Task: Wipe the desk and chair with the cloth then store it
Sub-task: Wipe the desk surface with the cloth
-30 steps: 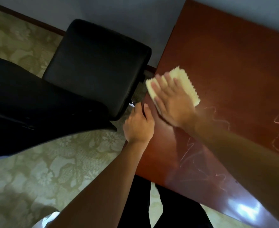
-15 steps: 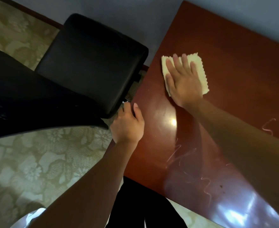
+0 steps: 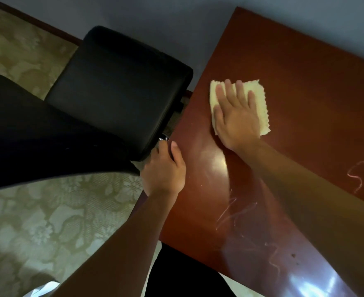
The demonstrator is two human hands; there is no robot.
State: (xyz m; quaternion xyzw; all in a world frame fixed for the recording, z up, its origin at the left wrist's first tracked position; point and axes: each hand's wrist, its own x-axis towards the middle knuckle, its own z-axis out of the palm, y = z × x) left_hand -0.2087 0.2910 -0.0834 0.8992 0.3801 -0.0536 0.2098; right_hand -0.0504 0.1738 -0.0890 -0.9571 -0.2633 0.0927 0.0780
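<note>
A pale yellow, nubby-textured cloth with zigzag-cut edges (image 3: 259, 103) is pressed flat against the glossy reddish-brown wooden desk (image 3: 305, 86), near the desk's left edge and toward its far side. It is covered by the right hand (image 3: 236, 118), whose fingers are held straight and slightly spread over the fabric, the palm laid on top. The desk's near left edge is gripped by the left hand (image 3: 166, 170), with the thumb laid on the polished top and the other fingers curled down over the rim. Faint pinkish squiggled marks (image 3: 355, 176) are seen on the smooth, reflective surface nearer the person. Just left of the desk, a black, leather-like padded chair with rounded corners (image 3: 121, 91) is seen over a beige carpet woven with a floral pattern (image 3: 48, 215).
</note>
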